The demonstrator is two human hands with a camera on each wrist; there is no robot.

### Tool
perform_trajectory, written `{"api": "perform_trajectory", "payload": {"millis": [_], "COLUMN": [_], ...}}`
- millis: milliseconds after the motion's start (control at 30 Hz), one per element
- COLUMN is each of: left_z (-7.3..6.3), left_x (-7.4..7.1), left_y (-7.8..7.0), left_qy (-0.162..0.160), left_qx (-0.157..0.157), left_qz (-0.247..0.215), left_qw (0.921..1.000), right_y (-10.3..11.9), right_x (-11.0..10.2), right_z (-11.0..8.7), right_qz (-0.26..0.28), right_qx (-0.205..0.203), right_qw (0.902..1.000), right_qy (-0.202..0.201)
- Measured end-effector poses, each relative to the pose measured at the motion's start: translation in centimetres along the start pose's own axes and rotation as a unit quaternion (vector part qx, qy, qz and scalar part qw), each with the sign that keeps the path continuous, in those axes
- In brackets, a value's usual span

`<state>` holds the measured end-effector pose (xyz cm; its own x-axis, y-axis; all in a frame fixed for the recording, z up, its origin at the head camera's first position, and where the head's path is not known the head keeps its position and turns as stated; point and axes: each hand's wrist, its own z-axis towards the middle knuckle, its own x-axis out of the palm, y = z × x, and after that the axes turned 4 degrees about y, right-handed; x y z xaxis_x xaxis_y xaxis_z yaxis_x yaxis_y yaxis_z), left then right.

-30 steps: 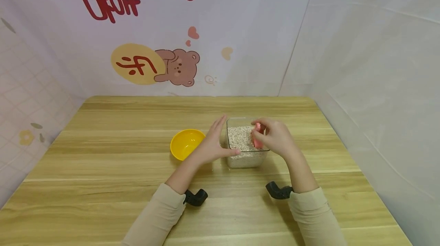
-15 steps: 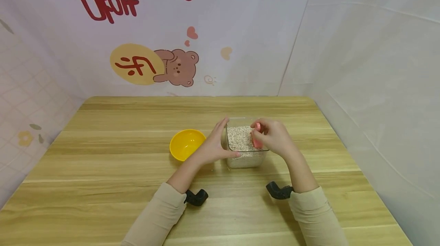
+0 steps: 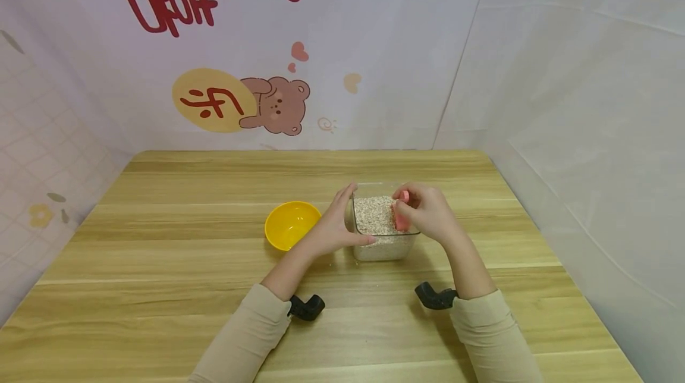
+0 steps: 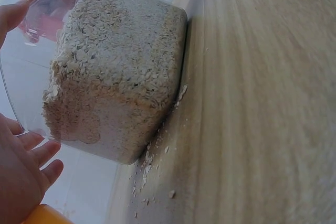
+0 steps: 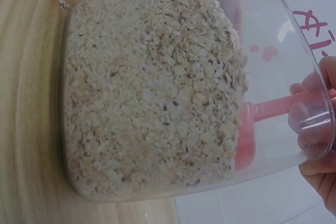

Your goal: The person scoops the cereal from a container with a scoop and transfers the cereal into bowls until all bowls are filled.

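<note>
A clear square container [image 3: 383,250] full of oats [image 3: 373,214] stands on the table. My left hand [image 3: 329,229] holds its left side, thumb along the near rim and fingers against the wall toward the back. Over the container's right side, my right hand [image 3: 432,214] pinches the handle of a pink scoop [image 3: 401,220]. In the right wrist view the scoop's head [image 5: 245,142] sits at the surface of the oats, partly sunk in them. How full the scoop is cannot be made out.
A yellow bowl [image 3: 289,225] stands just left of the container, partly behind my left forearm. Loose oat flakes [image 4: 148,163] lie on the wooden table [image 3: 176,240] by the container. White printed cloth walls [image 3: 401,50] rise behind and at the sides.
The pink scoop has tilted slightly at the container's right side, its handle end shifting a little right with my right fingers. My left hand keeps its place, its fingers closer to the wall than before.
</note>
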<state>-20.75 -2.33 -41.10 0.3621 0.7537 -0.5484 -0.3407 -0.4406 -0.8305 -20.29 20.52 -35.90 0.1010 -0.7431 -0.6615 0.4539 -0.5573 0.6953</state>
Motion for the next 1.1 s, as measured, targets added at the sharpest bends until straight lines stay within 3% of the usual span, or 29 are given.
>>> {"api": "perform_trajectory", "payload": {"millis": [700, 1100], "left_z": [-0.1, 0.1], "left_x": [0.1, 0.1], "left_y": [0.0, 0.2], "left_qy": [-0.003, -0.003], "left_qx": [0.004, 0.006], "left_qz": [-0.004, -0.015], "left_qw": [1.0, 0.9999], "right_y": [-0.9, 2.1], "right_x": [-0.6, -1.8], "right_z": [-0.1, -0.5], "right_qz": [0.07, 0.14], "right_qx": [0.028, 0.043], "right_qw": [0.9972, 0.9886], "right_qy": [0.006, 0.034]}}
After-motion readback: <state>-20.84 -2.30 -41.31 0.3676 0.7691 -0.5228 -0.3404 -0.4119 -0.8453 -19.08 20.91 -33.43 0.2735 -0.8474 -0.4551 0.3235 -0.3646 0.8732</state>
